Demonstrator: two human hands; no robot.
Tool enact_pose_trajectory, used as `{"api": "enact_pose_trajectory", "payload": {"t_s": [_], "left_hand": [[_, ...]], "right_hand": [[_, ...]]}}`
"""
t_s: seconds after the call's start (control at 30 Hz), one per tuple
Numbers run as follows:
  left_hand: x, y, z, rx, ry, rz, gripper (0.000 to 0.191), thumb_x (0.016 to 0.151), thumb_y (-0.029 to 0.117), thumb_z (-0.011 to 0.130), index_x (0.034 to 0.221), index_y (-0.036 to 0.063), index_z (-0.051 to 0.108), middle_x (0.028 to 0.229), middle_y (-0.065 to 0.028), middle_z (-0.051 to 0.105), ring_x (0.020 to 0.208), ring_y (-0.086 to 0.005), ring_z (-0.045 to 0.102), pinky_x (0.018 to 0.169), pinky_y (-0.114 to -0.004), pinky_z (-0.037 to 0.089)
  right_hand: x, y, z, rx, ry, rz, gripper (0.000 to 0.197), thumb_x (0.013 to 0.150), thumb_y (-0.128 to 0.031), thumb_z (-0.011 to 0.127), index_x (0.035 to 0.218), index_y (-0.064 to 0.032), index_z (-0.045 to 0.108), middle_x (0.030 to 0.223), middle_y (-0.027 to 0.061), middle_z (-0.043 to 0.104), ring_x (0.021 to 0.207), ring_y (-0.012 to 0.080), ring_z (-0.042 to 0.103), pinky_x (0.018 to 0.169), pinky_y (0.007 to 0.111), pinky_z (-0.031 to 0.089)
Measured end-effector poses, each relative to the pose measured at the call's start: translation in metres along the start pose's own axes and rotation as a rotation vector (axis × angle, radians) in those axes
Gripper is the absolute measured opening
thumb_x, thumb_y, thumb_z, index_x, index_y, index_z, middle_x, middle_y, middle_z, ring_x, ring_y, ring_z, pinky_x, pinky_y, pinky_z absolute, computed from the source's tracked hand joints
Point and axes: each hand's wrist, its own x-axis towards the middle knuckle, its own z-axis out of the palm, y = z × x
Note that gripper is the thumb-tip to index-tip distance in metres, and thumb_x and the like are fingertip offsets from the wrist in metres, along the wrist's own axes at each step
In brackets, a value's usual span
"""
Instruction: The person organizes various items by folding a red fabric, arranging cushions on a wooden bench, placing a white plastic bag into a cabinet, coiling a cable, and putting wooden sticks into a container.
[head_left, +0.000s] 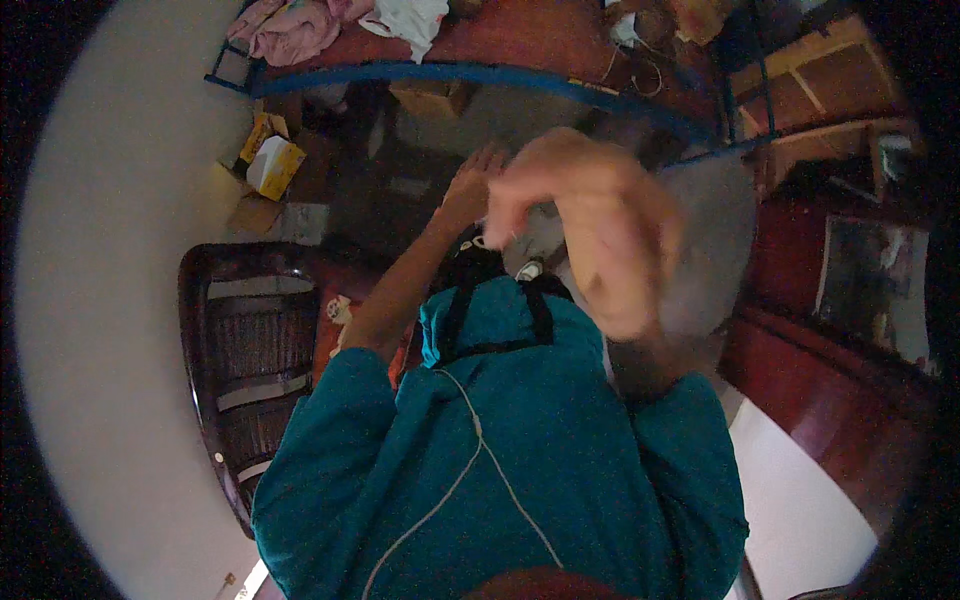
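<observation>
My right hand is raised close to the camera, blurred, its fingers curled down and to the left; whether it holds something small cannot be made out. My left hand is farther down, just left of the right one in the picture, with fingers spread apart and nothing seen in it. The white earphone cord hangs over the teal shirt. Below the hands, a white-and-dark shoe shows near the hem, and part of a dark garment lies beside it.
A dark wooden chair stands at left, near opened cardboard boxes. Ahead is a blue-framed bed bearing pink cloth, a white plastic bag and a cable. A dark red cabinet is at right.
</observation>
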Motion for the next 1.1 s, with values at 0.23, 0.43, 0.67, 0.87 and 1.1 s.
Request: {"api": "enact_pose_trajectory", "payload": {"t_s": [0.23,0.43,0.67,0.87,1.1], "left_hand": [[0.051,-0.085,0.051,-0.192,0.051,-0.213,0.059,0.092,0.032,0.044,0.142,0.0051,0.027,0.147,-0.0180,0.024,0.137,-0.0372,0.021,0.110,-0.051,0.018],[0.091,-0.090,0.011,0.054,0.023,-0.182,0.061,0.088,0.029,0.053,0.139,0.0026,0.031,0.145,-0.0208,0.027,0.136,-0.0389,0.023,0.108,-0.052,0.023],[0.124,-0.192,0.055,0.201,-0.083,-0.184,0.060,0.087,0.034,0.053,0.135,0.0024,0.037,0.142,-0.0264,0.030,0.133,-0.0431,0.025,0.107,-0.053,0.024],[0.133,-0.248,0.069,-0.031,-0.095,-0.491,0.057,0.084,0.036,0.056,0.130,0.0046,0.044,0.140,-0.0284,0.031,0.127,-0.0461,0.033,0.103,-0.053,0.031],[0.155,-0.269,0.030,-0.378,-0.138,-0.893,0.065,0.075,0.036,0.066,0.127,0.0013,0.048,0.133,-0.0292,0.041,0.118,-0.0410,0.046,0.097,-0.044,0.040]], "right_hand": [[0.088,0.164,-0.067,-0.946,0.097,-0.165,0.032,0.093,-0.018,0.050,0.115,0.0033,0.056,0.120,0.0205,0.056,0.111,0.0332,0.054,0.095,0.036,0.042],[0.097,0.247,-0.152,-1.198,0.144,-0.047,0.040,0.090,-0.024,0.055,0.119,0.0028,0.053,0.121,0.0218,0.054,0.113,0.0361,0.052,0.099,0.039,0.039],[0.136,0.308,-0.197,-1.134,0.130,0.178,0.036,0.088,-0.022,0.057,0.114,0.0023,0.056,0.118,0.0208,0.056,0.110,0.0358,0.053,0.095,0.041,0.041],[0.182,0.335,-0.234,-1.078,0.067,0.242,0.029,0.084,-0.018,0.061,0.105,0.0017,0.061,0.107,0.0207,0.062,0.099,0.0356,0.059,0.085,0.040,0.047],[0.233,0.364,-0.265,-0.938,-0.126,0.185,0.024,0.085,-0.016,0.060,0.099,0.0033,0.062,0.094,0.0208,0.065,0.084,0.0326,0.065,0.072,0.038,0.052]]}}
